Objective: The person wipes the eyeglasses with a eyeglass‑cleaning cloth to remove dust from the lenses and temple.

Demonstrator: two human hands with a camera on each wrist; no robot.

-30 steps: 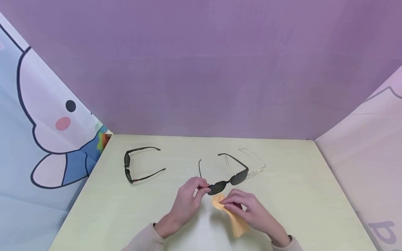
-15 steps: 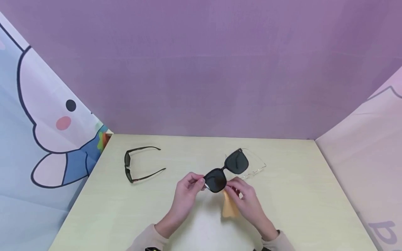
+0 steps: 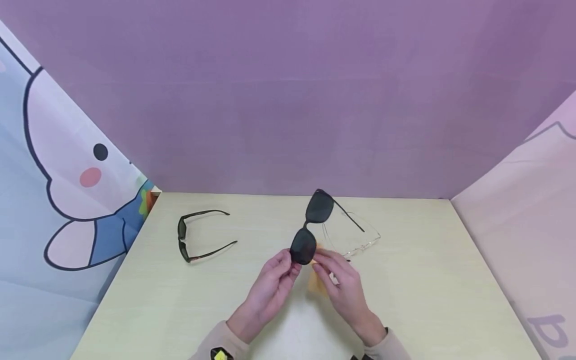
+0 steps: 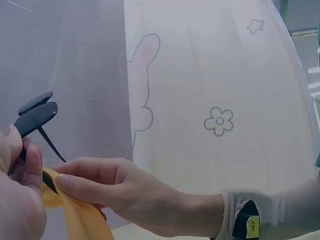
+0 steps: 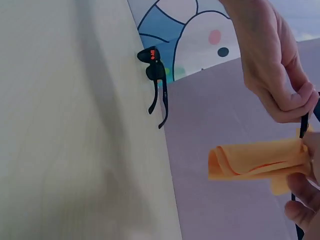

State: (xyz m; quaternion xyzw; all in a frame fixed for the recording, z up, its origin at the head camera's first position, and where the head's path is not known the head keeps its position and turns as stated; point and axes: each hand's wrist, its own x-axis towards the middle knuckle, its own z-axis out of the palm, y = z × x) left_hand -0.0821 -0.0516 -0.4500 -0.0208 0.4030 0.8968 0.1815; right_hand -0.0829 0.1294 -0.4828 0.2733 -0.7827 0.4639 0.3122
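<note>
Black sunglasses point(image 3: 303, 246) are held up over the table, tilted, with one dark lens above the other. My left hand point(image 3: 271, 287) pinches them near the lower lens, by the hinge end. My right hand point(image 3: 345, 286) grips an orange cloth point(image 3: 317, 285) just right of that lens. In the left wrist view, the cloth point(image 4: 82, 220) is folded around one black temple arm point(image 4: 49, 181), between thumb and fingers. The right wrist view shows the rolled cloth point(image 5: 260, 159) sticking out from my right hand; my left hand point(image 5: 272, 65) is above it. Part of the temple arm is hidden by the cloth.
Another pair of black sunglasses point(image 3: 182, 228) lies unfolded on the left of the pale table point(image 3: 135, 310). Thin metal-framed glasses point(image 3: 365, 247) lie on the right, behind my right hand. A purple backdrop point(image 3: 288, 100) stands behind the table, with printed fabric at both sides.
My left hand has turned the sunglasses from nearly level to steeply upright. My right hand has moved up and left with the cloth, from below the lens to the temple arm.
</note>
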